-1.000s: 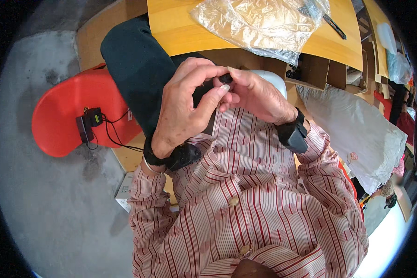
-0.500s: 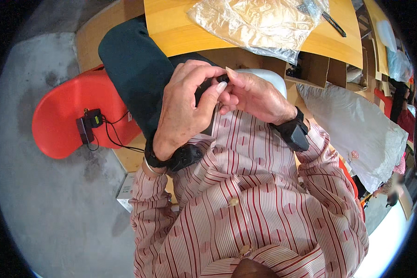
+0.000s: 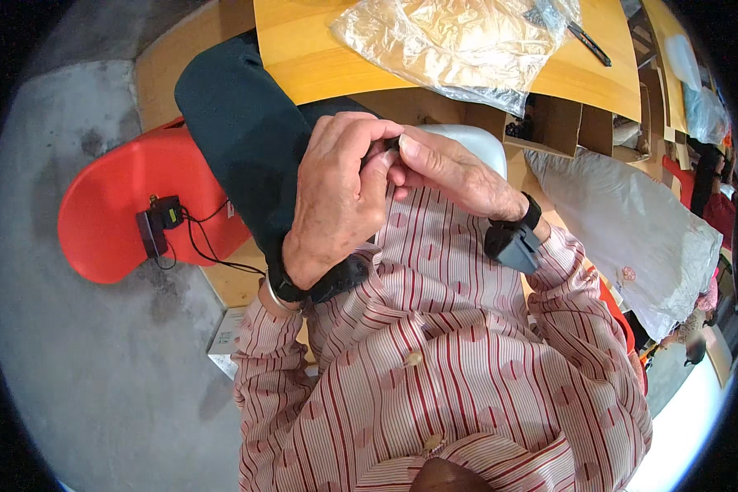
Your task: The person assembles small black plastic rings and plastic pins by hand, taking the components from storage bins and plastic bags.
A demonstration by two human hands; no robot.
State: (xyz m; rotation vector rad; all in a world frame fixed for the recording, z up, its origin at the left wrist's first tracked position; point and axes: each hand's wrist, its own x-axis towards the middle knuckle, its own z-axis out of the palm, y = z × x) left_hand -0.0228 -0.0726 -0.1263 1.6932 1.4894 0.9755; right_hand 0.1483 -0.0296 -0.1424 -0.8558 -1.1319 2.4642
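Note:
A small black piece sits between the fingertips of both hands, mostly covered, so its kind cannot be made out. My left hand curls round it from the left, with thumb and index finger closing on it. From the right, my right hand presses its thumb against the same piece, its other fingers tucked underneath. Both hands are in front of my chest, just short of the table edge. Each wrist wears a black strapped device, such as the right one.
A yellow table carries a clear plastic bag and a black pen-like tool. Under it stand cardboard boxes. On the left, a red stool holds a small black cabled device. A large white sack lies to the right.
My right thumb has come down over the black piece, which shows less now. My left hand has turned slightly, and the right wrist has rotated a little.

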